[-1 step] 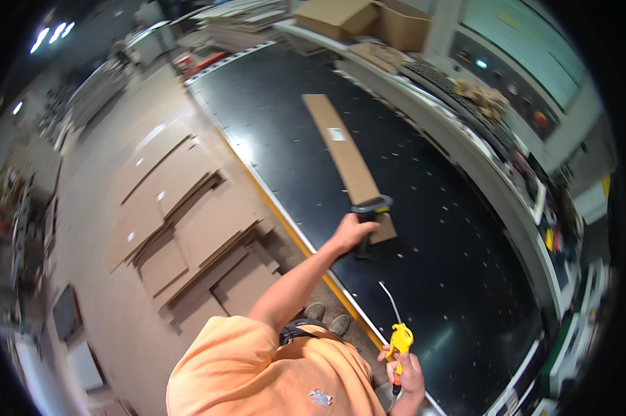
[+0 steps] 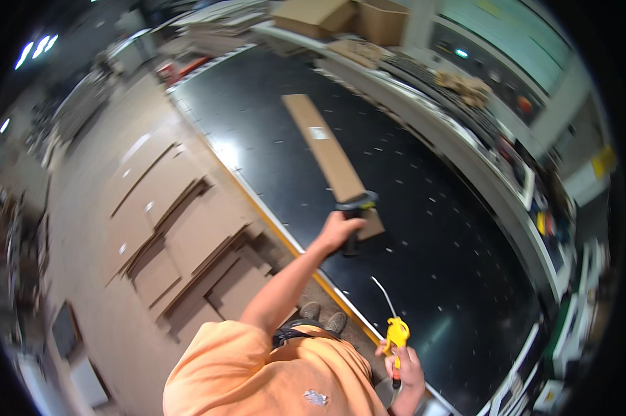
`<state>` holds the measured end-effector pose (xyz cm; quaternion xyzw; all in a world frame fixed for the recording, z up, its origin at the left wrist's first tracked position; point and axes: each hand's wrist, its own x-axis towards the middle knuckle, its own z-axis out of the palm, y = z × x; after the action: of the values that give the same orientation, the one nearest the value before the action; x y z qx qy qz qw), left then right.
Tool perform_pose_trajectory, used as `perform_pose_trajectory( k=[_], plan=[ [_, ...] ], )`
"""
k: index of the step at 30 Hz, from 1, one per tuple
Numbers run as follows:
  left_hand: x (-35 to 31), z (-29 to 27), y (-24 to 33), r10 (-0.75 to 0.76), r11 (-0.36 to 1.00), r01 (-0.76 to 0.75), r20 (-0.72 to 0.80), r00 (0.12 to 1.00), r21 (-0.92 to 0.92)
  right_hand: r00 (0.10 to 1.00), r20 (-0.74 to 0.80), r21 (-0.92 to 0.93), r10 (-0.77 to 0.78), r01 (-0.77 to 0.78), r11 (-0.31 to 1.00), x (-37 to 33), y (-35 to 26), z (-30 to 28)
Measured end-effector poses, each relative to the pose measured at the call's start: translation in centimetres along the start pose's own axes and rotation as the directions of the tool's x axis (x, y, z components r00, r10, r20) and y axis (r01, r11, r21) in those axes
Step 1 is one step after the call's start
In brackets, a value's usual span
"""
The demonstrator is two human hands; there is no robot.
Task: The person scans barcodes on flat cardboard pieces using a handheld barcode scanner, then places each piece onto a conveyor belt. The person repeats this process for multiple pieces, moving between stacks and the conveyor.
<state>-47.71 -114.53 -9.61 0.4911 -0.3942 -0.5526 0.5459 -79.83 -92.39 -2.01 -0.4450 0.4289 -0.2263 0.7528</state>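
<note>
My left hand [image 2: 340, 229] is wrapped round a black pistol-grip tool with a wide grey head [image 2: 356, 202] and a yellow-green spot. The tool is over the near end of a long, narrow brown board [image 2: 320, 152] with a white label; whether it touches the board I cannot tell. That board lies on a black table top [image 2: 424, 201] dotted with small light marks. At the table's near edge, my right hand [image 2: 408, 367] grips a yellow air blow gun [image 2: 397, 333]. Its thin bent nozzle points up and left, over the table, and an orange-and-black fitting shows below the hand.
Stacks of brown panels [image 2: 188, 236] stand left of the table, beyond its yellow-and-white edge [image 2: 275, 216]. Cardboard boxes [image 2: 313, 17] sit at the back. Along the right run a keyboard [image 2: 430, 83], work gloves [image 2: 465, 89] and a control panel [image 2: 493, 76] with a red knob.
The view has turned slightly, so the table and board appear further left. Both hands keep their holds, and the board shows no clear movement on the table.
</note>
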Motion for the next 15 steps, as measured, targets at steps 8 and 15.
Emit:
perform_pose_trajectory(
  k=[8,15],
  plan=[
    [0.9,-0.8,-2.7,0.027,0.996,-0.018,-0.093,0.995,0.087,0.811,-0.584,0.162,0.017,0.096,0.982,-1.6,4.3,-3.5],
    [3.4,-3.5,-5.6,0.052,0.996,-0.050,-0.026,0.998,0.073,0.072,-0.974,0.225,0.213,0.282,0.933,-7.0,8.6,-9.8]
  ],
)
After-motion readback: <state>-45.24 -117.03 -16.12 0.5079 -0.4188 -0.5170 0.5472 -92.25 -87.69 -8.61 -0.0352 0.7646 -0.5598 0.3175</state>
